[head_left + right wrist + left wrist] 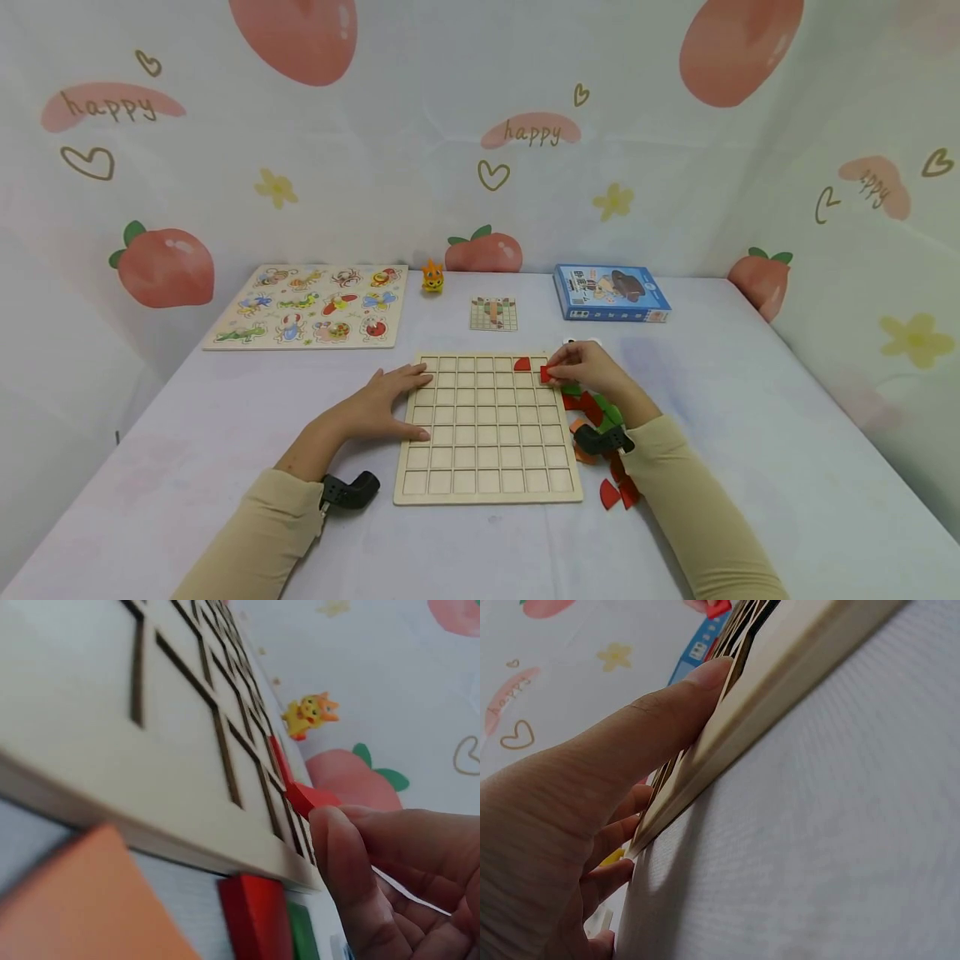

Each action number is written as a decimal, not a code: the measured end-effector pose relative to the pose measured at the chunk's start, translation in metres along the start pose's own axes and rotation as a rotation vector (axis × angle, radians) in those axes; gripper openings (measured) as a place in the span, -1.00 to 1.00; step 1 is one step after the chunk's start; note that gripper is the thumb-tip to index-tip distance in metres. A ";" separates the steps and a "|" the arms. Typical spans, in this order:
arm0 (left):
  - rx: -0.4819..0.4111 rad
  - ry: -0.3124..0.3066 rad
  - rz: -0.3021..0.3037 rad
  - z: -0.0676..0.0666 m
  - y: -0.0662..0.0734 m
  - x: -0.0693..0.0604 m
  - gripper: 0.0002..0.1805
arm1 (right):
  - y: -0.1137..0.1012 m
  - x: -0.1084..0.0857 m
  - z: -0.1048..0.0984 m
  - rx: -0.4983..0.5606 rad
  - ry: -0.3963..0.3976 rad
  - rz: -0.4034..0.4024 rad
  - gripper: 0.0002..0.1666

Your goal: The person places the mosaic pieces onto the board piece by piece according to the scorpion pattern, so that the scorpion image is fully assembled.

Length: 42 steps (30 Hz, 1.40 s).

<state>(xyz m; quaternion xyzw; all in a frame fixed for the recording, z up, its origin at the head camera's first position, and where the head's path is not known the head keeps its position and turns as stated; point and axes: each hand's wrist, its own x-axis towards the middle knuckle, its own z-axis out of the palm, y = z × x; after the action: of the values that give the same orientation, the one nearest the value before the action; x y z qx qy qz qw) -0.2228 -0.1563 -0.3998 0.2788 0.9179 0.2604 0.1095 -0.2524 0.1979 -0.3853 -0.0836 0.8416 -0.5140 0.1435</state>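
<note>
A wooden grid board (487,423) lies on the table with a red quarter-round piece (522,364) in its top row. The left hand (372,407) rests on the board's left edge, fingers spread, its thumb (667,712) on the rim. Between thumb and fingertips the right hand (600,379) pinches a small red piece (545,374) over the board's upper right corner. That red piece (306,796) is partly hidden by the fingertips in the right wrist view. Red, green and orange pieces lie right of the board, partly under the right forearm.
A pattern card (493,314) lies behind the board, with a small orange figurine (432,277) near it. An insect puzzle board (307,307) is at the back left, a blue box (611,293) at the back right. Loose red pieces (610,493) lie near the right sleeve.
</note>
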 end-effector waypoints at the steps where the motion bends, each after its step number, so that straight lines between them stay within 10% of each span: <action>1: -0.003 0.000 -0.001 0.000 0.000 0.000 0.02 | 0.000 0.000 0.001 0.001 0.007 0.002 -0.80; 42: -0.002 0.005 0.010 0.002 -0.002 0.001 0.01 | -0.003 -0.002 0.007 -0.140 0.002 -0.029 -0.70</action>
<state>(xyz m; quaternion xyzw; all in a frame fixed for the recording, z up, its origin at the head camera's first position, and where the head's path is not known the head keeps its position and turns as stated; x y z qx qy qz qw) -0.2238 -0.1568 -0.4026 0.2828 0.9164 0.2626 0.1061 -0.2485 0.1914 -0.3852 -0.1050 0.8742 -0.4561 0.1291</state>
